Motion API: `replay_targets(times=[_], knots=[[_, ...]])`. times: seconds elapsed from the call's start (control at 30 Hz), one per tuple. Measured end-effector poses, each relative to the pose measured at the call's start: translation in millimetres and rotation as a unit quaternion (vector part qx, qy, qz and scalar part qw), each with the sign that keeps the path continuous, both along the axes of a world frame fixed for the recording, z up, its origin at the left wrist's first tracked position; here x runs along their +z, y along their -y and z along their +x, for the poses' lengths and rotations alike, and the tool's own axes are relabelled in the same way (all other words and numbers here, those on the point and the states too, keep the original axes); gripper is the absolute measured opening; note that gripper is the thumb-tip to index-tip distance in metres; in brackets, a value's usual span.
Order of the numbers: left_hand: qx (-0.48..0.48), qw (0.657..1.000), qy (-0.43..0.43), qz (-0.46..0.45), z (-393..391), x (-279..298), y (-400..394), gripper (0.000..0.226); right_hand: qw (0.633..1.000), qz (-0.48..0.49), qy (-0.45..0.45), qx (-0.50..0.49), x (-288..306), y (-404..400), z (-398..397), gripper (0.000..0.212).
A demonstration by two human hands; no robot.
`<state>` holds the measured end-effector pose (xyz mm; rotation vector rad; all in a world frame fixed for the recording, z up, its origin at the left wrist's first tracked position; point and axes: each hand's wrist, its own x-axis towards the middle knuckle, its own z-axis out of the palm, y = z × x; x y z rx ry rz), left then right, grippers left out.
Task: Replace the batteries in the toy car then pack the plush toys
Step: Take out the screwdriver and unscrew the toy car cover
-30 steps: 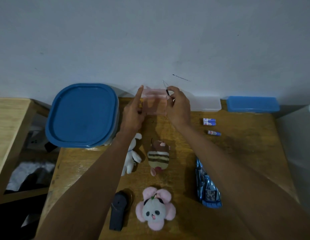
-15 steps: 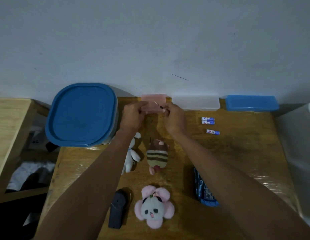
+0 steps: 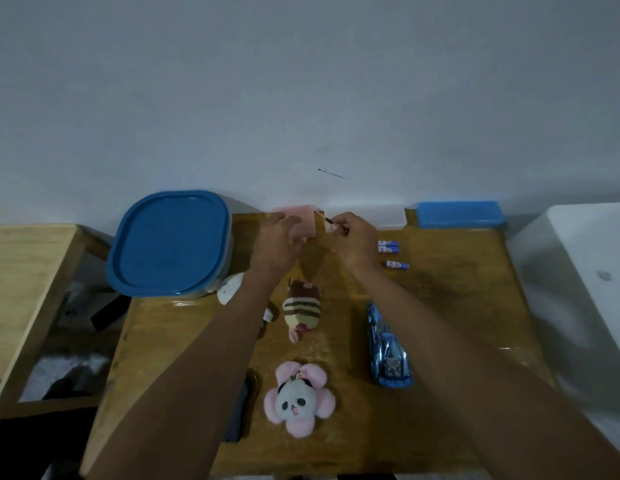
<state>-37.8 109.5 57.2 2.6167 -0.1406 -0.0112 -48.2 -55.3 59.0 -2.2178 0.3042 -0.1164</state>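
We see toy car [image 3: 390,351] near, on counter [image 3: 450,306], plush toys [image 3: 299,396] beside. Batteries [image 3: 388,247] farther. Right hand [image 3: 353,242] pinches thin screwdriver [image 3: 326,218]; left hand [image 3: 277,244] relaxed by pink case [image 3: 306,218]. We'd bring tip to car's underside, seat squarely.

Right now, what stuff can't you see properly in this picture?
All in the head view:
- White plush: mostly hidden under the left arm.
- Dark object at the table's near edge: partly covered by the left arm, too dim to name.
- Pink case: the left hand blocks its front.
- Thin tool pinched by the right hand: too small to identify.
- Battery labels: too small to read.
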Motion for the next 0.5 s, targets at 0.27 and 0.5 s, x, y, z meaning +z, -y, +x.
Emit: replay_targets(times=[0.27, 0.5], knots=[[-0.098, 0.995, -0.010, -0.015, -60.8, 43.7, 72.2, 0.038, 0.995, 0.045, 0.006, -0.083, 47.3, 40.5, -65.3, 0.016], [-0.160, 0.981, -0.099, 0.041, -126.4, 24.0, 124.7, 0.045, 0.978, 0.078, 0.000, -0.194, 48.9, 72.9, -142.2, 0.013]])
